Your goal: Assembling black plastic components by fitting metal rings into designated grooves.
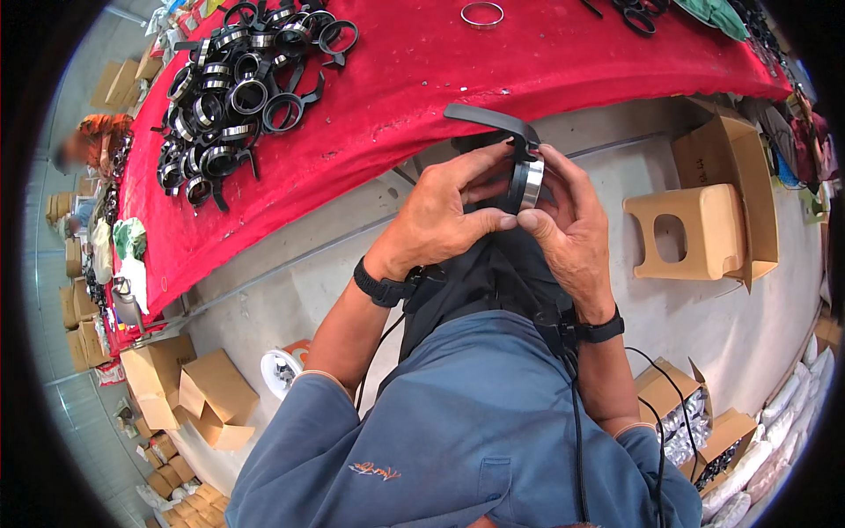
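Both hands hold one black ring-shaped part [531, 185] with a shiny silver metal band and a long curved black arm sticking out at its top. It stands on edge in front of my body, just off the near edge of the red-covered table [422, 75]. My left hand [444, 211] grips its left side, thumb low and fingers higher up. On the silver side, my right hand [572, 233] pinches it with the thumb low and the fingers behind. A heap of similar black and silver rings [249, 95] lies on the table to the left.
A thin silver ring [482, 26] lies alone farther back on the table. To the right are a tan stool [700, 233] and an open cardboard box [761, 202]. More boxes [216, 396] stand at lower left. A person in orange [107, 128] is at far left.
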A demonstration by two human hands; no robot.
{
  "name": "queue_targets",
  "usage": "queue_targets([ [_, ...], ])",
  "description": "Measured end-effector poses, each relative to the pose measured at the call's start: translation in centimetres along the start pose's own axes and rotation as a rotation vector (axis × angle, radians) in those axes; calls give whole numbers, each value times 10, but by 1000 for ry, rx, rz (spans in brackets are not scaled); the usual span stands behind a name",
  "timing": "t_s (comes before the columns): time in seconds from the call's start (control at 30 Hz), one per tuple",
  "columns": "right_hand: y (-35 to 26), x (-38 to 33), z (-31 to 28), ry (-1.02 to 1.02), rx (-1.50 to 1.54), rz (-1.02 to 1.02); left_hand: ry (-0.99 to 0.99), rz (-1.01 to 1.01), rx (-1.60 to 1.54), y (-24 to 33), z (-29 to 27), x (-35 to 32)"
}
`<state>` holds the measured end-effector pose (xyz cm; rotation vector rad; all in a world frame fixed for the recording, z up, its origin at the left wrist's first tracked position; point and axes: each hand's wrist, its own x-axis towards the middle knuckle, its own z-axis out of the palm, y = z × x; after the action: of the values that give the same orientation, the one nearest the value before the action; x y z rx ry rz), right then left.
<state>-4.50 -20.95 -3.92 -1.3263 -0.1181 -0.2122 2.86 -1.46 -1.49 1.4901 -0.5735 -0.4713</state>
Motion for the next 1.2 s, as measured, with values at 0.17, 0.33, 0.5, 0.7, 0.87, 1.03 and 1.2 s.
queue_targets([
  [0.17,-10,10,-12,146,-155,118,-178,-6,-307,-10,-12,3],
  [0.33,9,11,-17,97,-1,113,-181,-61,-450,-14,-5,0],
  [0.5,10,10,-10,195,6,86,90,18,-200,-19,6,4],
  [0.7,14,15,7,229,-23,89,604,236,385,-16,42,25],
  [0.87,27,31,10,437,-184,73,655,331,633,-18,53,24],
  [1.03,25,32,16,528,-156,99,630,365,700,-23,54,23],
  [1.2,21,30,16,598,-125,67,656,451,704,-27,64,23],
])
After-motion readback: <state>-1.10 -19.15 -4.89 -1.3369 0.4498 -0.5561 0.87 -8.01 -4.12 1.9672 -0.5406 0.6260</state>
